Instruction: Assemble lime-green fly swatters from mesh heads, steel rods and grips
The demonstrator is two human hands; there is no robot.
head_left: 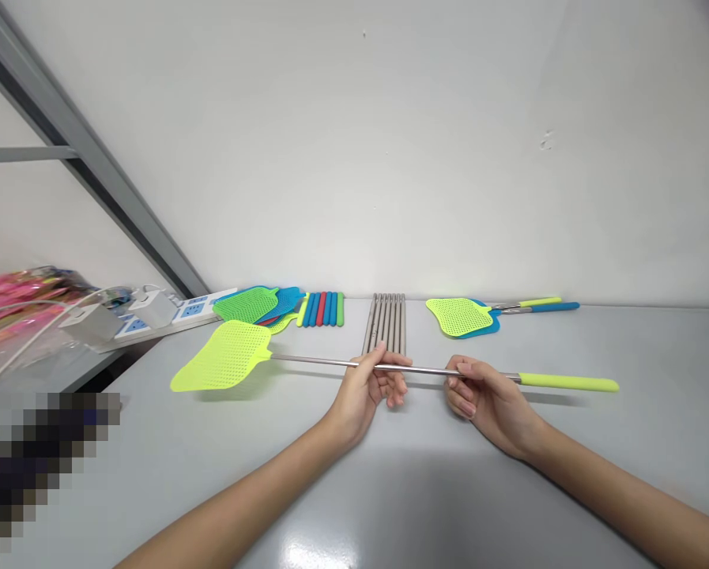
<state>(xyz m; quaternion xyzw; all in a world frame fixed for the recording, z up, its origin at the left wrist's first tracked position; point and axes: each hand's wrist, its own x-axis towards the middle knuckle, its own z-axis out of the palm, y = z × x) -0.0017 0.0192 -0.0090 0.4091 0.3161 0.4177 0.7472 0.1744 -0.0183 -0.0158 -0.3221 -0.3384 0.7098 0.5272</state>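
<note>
A yellow-green fly swatter [224, 357] with an extended metal rod is held level above the table, its perforated head to the left and its grip to the right. My left hand [369, 387] supports the rod near its middle, the thumb over it and the other fingers curled below. Closer to the grip, my right hand [488, 399] pinches the rod between thumb and fingers. Just beyond my left hand lies a row of several metal rods [390, 320], their near ends partly hidden by it.
Loose swatter heads [247, 304] overlap at the back left, beside several coloured handles [323, 309]. Two swatters with handles, one yellow-green [458, 316] and one blue [556, 307], lie at the back right. A power strip [188, 310] with plugged-in adapters and bagged pink items [22, 304] are at left.
</note>
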